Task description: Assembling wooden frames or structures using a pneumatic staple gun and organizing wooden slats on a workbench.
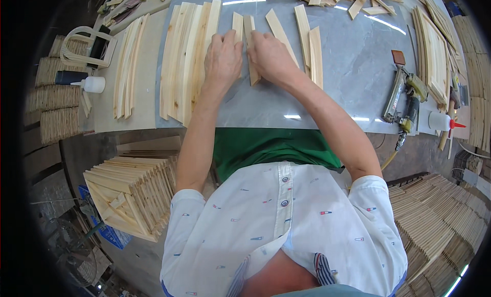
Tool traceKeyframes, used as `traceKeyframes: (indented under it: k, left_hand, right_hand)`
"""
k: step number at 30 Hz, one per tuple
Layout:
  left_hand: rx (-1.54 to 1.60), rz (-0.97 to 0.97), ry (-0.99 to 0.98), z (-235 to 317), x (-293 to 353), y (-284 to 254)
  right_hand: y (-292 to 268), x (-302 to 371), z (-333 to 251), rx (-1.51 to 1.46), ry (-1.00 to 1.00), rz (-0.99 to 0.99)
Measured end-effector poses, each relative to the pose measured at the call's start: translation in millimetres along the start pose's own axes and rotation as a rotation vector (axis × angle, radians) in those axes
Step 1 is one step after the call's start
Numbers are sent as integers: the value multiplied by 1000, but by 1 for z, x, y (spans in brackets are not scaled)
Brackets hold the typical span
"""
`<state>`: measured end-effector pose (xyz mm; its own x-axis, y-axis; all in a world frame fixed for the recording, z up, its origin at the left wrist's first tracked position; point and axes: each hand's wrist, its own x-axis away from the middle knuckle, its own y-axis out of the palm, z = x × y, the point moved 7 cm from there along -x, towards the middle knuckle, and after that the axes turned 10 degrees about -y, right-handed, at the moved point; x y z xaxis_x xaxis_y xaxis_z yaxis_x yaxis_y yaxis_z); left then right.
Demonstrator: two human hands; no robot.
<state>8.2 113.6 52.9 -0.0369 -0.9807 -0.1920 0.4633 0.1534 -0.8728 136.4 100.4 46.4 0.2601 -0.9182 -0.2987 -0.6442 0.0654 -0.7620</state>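
My left hand (224, 59) is closed around the upper part of a short pale wooden strip (238, 22), its fingers curled over the edge. Close beside it, my right hand (269, 56) grips a second short wooden slat (254, 78), which stands nearly parallel to the first with a narrow gap between. Just right of that hand lies a slanted strip (279, 31), and beyond it a pair of angled-end strips (315, 54). Long wooden strips (179, 62) lie side by side left of my left hand. My fingertips are partly hidden by the hands.
The grey tabletop (353, 77) carries offcuts (358, 3) along its far side. At right lie a nail gun (401, 95), a red-tipped glue bottle (440, 121) and panels (434, 56). Leftward are more strips (128, 67) and a white bottle (93, 84). Stacked wooden frames (128, 200) stand below.
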Motion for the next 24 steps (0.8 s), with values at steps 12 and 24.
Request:
traceKeyframes:
  k: [12,24]
  left_hand:
    - [-80,-56,91,22,17,8]
    - [-64,1,172,21,20,13]
  right_hand:
    - [-28,-2,16,291,84,-72]
    - [-23,3,11,104,42,25]
